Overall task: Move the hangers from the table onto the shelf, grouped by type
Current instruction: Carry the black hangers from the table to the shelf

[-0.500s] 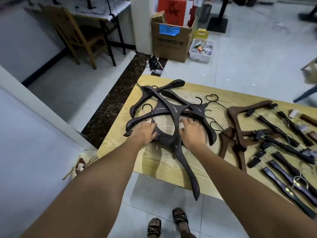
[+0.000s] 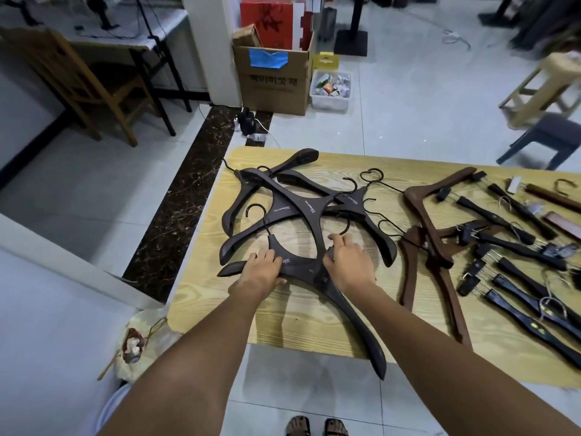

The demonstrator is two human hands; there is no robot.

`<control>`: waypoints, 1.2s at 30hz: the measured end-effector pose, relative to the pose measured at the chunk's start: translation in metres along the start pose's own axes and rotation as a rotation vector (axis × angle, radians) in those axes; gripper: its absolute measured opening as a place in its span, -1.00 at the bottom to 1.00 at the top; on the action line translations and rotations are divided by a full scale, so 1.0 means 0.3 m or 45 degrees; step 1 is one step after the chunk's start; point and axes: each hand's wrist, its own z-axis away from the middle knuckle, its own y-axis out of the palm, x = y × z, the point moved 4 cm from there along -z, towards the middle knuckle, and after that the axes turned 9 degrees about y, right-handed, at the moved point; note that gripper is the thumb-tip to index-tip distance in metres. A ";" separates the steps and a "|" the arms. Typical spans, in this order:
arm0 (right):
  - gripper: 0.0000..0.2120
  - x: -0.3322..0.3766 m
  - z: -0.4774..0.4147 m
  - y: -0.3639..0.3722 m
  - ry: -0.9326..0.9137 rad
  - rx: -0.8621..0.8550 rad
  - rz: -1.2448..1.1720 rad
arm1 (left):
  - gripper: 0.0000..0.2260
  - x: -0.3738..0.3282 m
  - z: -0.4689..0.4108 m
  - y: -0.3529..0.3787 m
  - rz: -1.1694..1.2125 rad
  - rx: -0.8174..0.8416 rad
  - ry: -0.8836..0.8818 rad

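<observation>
Here the nearest dark coat hanger slants from centre to lower right; left hand grips its upper end, right hand rests curled mid-span, hold unclear.

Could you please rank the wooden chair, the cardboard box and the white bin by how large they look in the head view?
Largest to smallest:
1. wooden chair
2. cardboard box
3. white bin, clearly the smallest

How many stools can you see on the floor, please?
2: a beige stool at the far right, and a grey stool in front of it, nearer the table. More could be out of frame.
</observation>
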 end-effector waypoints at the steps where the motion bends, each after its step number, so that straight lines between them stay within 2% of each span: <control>1: -0.55 0.003 -0.006 0.013 0.042 0.056 -0.013 | -0.58 -0.002 -0.007 -0.002 -0.011 0.000 -0.009; 6: -0.43 0.046 -0.040 0.071 0.222 0.259 -0.170 | -0.60 -0.007 -0.031 0.011 -0.058 0.012 0.019; 11: -0.38 0.094 -0.085 0.087 0.319 0.298 -0.195 | -0.58 -0.011 -0.029 0.018 -0.059 -0.031 0.076; 13: -0.39 0.098 -0.105 0.093 0.364 0.304 -0.206 | -0.54 -0.014 -0.033 0.023 -0.020 -0.032 0.083; 16: -0.43 0.103 -0.126 0.103 0.399 0.298 -0.246 | -0.60 -0.013 -0.042 0.036 0.007 -0.011 0.057; 22: -0.54 0.106 -0.150 0.107 0.421 0.321 -0.247 | -0.61 -0.007 -0.049 0.032 -0.077 0.005 0.088; 25: -0.61 0.119 -0.172 0.103 0.455 0.402 -0.318 | -0.58 -0.004 -0.046 0.030 -0.127 0.004 0.105; 30: -0.68 0.139 -0.204 0.073 0.565 0.527 -0.620 | -0.61 -0.010 -0.033 0.005 -0.050 -0.016 0.084; 33: -0.88 0.158 -0.213 0.083 0.616 0.568 -0.946 | -0.67 -0.008 -0.030 0.004 0.044 0.029 0.063; 36: -0.78 0.175 -0.202 0.094 0.647 0.587 -1.253 | -0.68 -0.014 -0.012 -0.015 0.091 0.063 0.057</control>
